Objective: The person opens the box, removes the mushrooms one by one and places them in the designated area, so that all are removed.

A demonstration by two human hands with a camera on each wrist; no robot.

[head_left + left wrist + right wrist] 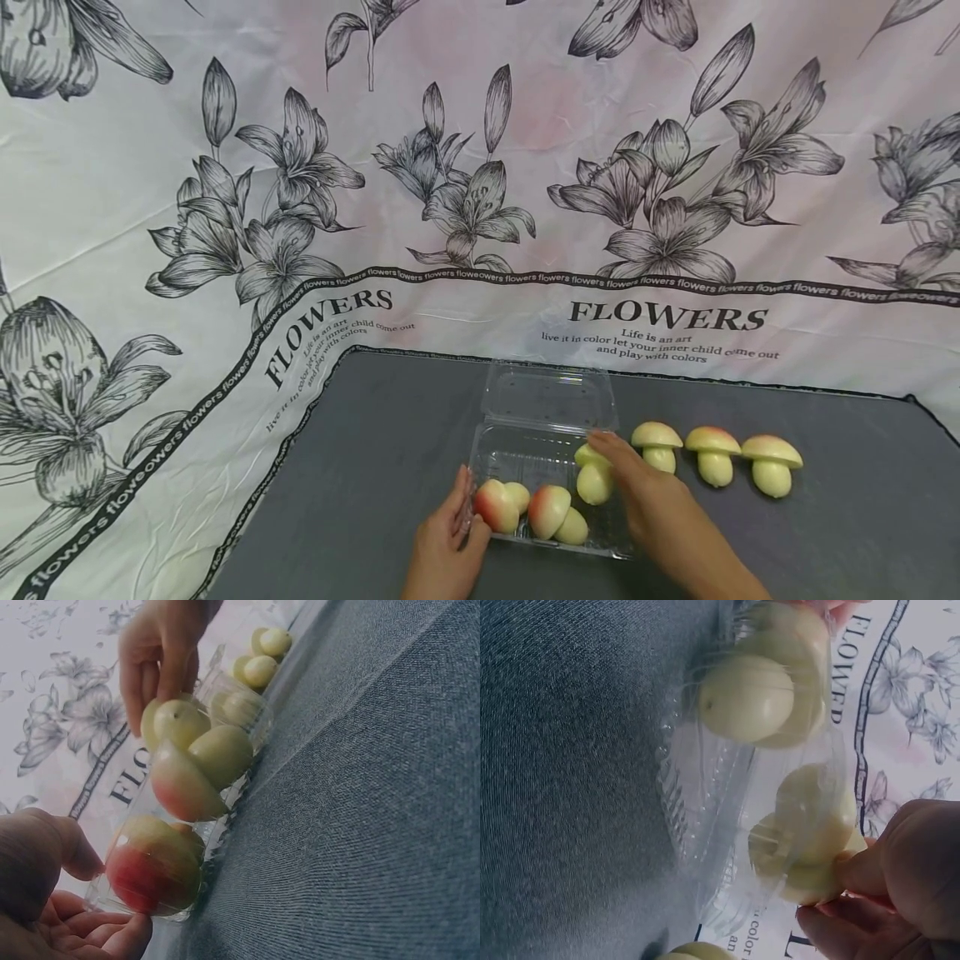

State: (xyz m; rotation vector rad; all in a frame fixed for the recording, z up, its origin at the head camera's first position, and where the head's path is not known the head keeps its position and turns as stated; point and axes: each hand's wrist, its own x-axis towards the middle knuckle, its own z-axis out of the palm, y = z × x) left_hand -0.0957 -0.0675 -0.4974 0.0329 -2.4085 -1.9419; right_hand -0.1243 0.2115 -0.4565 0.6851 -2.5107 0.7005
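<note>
A clear plastic clamshell box point(517, 450) lies on the table with its lid folded back. My left hand point(450, 533) grips the box's left wall between thumb and fingers. Inside, along the near side, lie two toy mushrooms, a red-capped mushroom point(495, 507) at the left and a red-tinged mushroom point(550, 512) beside it. My right hand point(667, 508) pinches a third, pale green mushroom point(595, 483) by its cap over the box's right part. In the right wrist view, thumb and fingers close on that mushroom's cap, seen partly through the clear wall.
Right of the box stand a pale mushroom point(660, 447), a red-topped mushroom point(714, 456) and another mushroom point(772, 465) in a row. The transparent lid point(551, 396) reaches toward the back edge of the grey table point(360, 450). Behind hangs a flower-printed cloth point(465, 317).
</note>
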